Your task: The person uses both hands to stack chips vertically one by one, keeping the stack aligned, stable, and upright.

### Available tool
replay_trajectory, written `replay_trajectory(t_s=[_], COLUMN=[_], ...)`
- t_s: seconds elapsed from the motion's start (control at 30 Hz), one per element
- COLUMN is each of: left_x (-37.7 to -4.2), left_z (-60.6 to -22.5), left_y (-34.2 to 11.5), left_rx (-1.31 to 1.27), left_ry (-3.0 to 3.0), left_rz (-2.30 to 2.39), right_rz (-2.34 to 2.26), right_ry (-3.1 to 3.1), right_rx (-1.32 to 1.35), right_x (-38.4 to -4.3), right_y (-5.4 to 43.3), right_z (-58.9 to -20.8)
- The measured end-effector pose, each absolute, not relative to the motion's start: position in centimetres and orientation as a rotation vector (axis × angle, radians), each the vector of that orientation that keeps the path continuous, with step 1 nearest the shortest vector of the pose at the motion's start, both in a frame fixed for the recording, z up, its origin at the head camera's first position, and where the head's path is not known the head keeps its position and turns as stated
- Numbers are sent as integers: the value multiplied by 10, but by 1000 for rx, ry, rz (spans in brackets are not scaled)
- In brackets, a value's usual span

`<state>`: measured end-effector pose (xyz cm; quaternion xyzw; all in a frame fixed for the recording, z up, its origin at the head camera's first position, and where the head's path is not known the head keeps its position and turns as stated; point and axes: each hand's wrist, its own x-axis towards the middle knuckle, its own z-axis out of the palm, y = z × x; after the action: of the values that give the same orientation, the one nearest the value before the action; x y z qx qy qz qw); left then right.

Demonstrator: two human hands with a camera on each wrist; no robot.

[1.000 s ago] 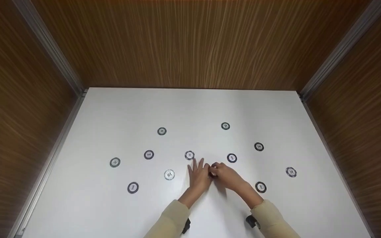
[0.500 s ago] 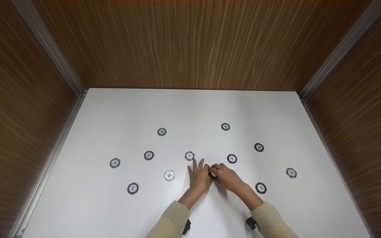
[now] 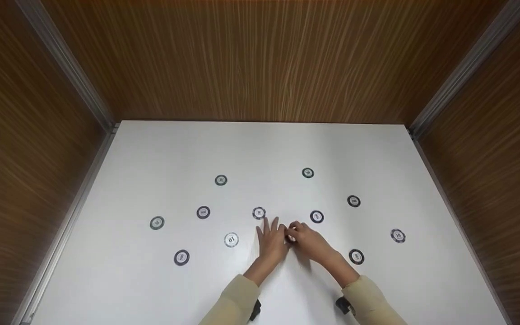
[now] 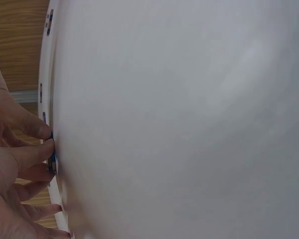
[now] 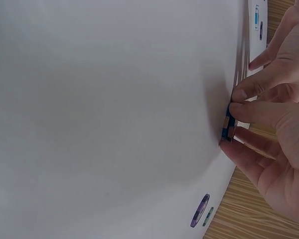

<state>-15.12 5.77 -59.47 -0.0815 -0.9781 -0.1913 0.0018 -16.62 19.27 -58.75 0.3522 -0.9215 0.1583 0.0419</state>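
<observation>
In the head view my left hand [image 3: 272,243] and right hand [image 3: 310,241] meet near the middle of the white table. Between them is a poker chip, mostly hidden there by the fingers. The left wrist view shows the chip's dark blue edge [image 4: 52,162] pinched by the left thumb and index finger, while the other left fingers spread out over the table. From the right wrist view, the right thumb and fingers grip the blue chip [image 5: 228,127] with orange edge patches, low over the tabletop. Both thumb tips sit side by side at it.
Several poker chips lie scattered flat around the hands, including one at the left fingertips [image 3: 258,213], a white-edged chip [image 3: 231,239] and a dark chip [image 3: 317,216]. Wood-grain panels [image 3: 260,58] wall the white table [image 3: 160,280] at the back and sides.
Both hands stay in place around the chip, with only slight finger movement in the right hand. The scattered chips have not moved.
</observation>
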Motion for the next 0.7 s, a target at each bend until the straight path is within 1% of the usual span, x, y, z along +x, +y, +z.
replay_trajectory(t_s=[0.7], left_x=[-151], left_z=[-596], left_y=[57], left_rx=[-266], left_ry=[-3042], left_rz=[-630], right_rz=[492], right_ry=[-2831], right_rx=[1072], right_x=[-165], right_y=[193], right_z=[-588])
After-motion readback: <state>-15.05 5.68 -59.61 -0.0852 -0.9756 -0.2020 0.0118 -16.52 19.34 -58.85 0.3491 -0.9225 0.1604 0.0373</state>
